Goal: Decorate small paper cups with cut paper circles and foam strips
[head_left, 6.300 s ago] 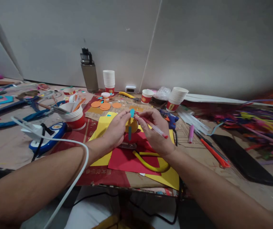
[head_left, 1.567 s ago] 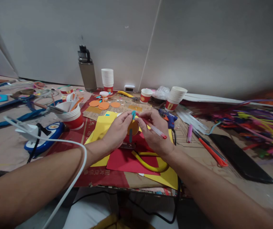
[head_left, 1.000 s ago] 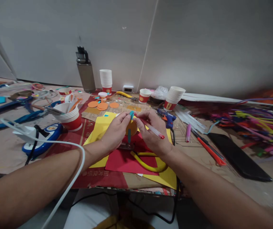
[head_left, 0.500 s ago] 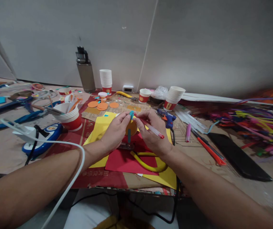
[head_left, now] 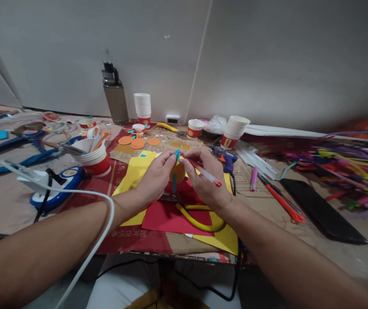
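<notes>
My left hand [head_left: 156, 176] is closed on a small orange disc [head_left: 177, 172] with teal strips, pinching it near its top. My right hand [head_left: 208, 176] is closed round a red-capped pen [head_left: 210, 177]; its fingertips meet the disc's right edge. Both hands are over red paper [head_left: 164, 221] and yellow paper [head_left: 132, 171]. Scissors with yellow handles [head_left: 203, 221] lie beneath the right hand, their blades partly hidden.
A stack of cups [head_left: 96, 161] holding tools stands left, beside a blue-and-white device [head_left: 69, 182] and a white cable [head_left: 108, 214]. Right are a glue gun [head_left: 229, 161], a pink marker [head_left: 253, 178], a red cutter [head_left: 283, 204] and a black phone [head_left: 322, 210].
</notes>
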`<state>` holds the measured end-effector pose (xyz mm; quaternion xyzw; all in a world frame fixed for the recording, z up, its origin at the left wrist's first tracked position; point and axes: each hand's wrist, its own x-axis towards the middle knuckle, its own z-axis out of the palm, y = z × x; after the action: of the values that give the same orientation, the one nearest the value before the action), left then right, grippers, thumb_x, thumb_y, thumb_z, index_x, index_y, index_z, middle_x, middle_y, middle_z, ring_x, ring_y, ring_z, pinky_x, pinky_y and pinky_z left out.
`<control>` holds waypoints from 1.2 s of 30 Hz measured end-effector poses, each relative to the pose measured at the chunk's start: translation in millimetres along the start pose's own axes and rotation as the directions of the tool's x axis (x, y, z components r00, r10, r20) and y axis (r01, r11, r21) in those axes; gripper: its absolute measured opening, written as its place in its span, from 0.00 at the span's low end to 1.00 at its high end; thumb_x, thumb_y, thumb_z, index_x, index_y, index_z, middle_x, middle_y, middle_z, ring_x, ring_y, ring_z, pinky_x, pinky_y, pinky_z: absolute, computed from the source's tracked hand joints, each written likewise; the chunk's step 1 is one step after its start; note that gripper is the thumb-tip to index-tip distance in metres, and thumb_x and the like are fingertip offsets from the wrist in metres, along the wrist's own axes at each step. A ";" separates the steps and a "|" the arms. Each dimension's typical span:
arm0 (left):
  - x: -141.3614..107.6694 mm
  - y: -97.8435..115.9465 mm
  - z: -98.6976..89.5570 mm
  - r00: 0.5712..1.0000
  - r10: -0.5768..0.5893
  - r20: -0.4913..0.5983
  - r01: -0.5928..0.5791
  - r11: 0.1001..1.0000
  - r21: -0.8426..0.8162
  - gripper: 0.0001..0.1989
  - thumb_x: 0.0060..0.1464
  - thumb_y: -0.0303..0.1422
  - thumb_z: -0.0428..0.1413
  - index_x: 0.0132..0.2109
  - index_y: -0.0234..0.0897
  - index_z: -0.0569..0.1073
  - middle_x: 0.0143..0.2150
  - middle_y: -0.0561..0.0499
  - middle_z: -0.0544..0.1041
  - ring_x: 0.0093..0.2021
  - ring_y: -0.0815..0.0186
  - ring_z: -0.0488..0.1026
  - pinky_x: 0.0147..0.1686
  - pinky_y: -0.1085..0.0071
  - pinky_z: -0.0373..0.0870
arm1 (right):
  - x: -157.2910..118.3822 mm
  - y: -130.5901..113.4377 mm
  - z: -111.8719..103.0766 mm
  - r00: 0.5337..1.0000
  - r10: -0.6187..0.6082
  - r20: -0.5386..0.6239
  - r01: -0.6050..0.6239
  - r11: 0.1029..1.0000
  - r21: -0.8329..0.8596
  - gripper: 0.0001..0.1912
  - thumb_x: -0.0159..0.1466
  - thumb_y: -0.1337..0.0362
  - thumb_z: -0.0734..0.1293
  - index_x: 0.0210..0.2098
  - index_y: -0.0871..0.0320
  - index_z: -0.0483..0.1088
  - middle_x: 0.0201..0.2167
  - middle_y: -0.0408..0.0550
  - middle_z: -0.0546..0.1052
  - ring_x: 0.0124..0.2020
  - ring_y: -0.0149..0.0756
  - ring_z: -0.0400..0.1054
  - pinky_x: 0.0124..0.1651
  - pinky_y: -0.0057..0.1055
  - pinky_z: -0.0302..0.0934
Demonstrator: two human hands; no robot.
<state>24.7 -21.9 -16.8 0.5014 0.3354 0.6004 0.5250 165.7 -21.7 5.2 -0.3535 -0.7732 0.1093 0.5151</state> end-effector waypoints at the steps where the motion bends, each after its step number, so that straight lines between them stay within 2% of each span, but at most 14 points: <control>1: -0.2 0.3 0.1 1.000 -0.003 -0.001 0.003 1.000 0.001 0.12 0.58 0.39 0.54 0.46 0.39 0.75 0.46 0.49 0.77 0.49 0.65 0.71 0.55 0.67 0.65 | 0.0 0.3 0.1 1.000 0.000 -0.003 0.000 1.000 -0.002 0.03 0.64 0.64 0.65 0.38 0.54 0.67 0.35 0.46 0.76 0.36 0.35 0.71 0.39 0.34 0.67; 12: 1.4 1.2 1.1 0.999 -0.031 -0.011 0.031 0.998 -0.048 0.12 0.58 0.38 0.54 0.45 0.38 0.75 0.44 0.49 0.77 0.47 0.66 0.72 0.54 0.67 0.66 | 1.1 -3.3 -1.3 1.000 0.014 -0.008 -0.014 1.000 0.003 0.03 0.64 0.64 0.66 0.38 0.55 0.67 0.35 0.46 0.76 0.36 0.35 0.71 0.39 0.34 0.66; 16: 1.0 2.0 1.0 1.000 -0.026 -0.012 0.025 0.999 -0.033 0.11 0.57 0.38 0.55 0.45 0.38 0.76 0.43 0.49 0.78 0.48 0.65 0.72 0.55 0.66 0.65 | 0.3 -1.7 0.0 1.000 0.000 0.004 0.000 1.000 0.012 0.04 0.64 0.64 0.65 0.38 0.55 0.67 0.36 0.46 0.76 0.37 0.36 0.72 0.40 0.35 0.67; 22: -0.6 2.9 0.4 1.000 -0.013 0.021 0.013 1.000 0.015 0.12 0.59 0.38 0.53 0.47 0.39 0.75 0.47 0.48 0.76 0.51 0.65 0.71 0.57 0.66 0.63 | -0.6 -0.5 1.0 1.000 -0.007 0.014 0.007 1.000 0.009 0.04 0.63 0.65 0.66 0.39 0.55 0.67 0.36 0.47 0.76 0.38 0.37 0.72 0.42 0.36 0.68; 31: 0.4 -2.0 -0.9 1.000 -0.007 -0.013 0.008 0.999 0.034 0.12 0.57 0.39 0.55 0.45 0.39 0.75 0.43 0.50 0.77 0.47 0.65 0.73 0.52 0.67 0.67 | -1.0 0.0 0.7 1.000 -0.013 0.015 0.013 1.000 -0.006 0.04 0.64 0.64 0.66 0.39 0.54 0.66 0.37 0.47 0.76 0.38 0.36 0.72 0.41 0.35 0.68; 36: -0.2 -1.0 0.0 1.000 -0.020 0.002 0.020 1.000 0.008 0.12 0.58 0.38 0.55 0.46 0.40 0.75 0.44 0.50 0.78 0.49 0.65 0.72 0.55 0.67 0.65 | -0.9 0.3 0.6 1.000 -0.009 0.024 0.009 1.000 0.005 0.04 0.64 0.64 0.65 0.39 0.55 0.66 0.38 0.48 0.76 0.38 0.36 0.72 0.42 0.36 0.68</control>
<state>25.0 -21.9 -17.8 0.5007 0.3423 0.5931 0.5294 165.5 -21.9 4.1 -0.3472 -0.7807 0.1131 0.5072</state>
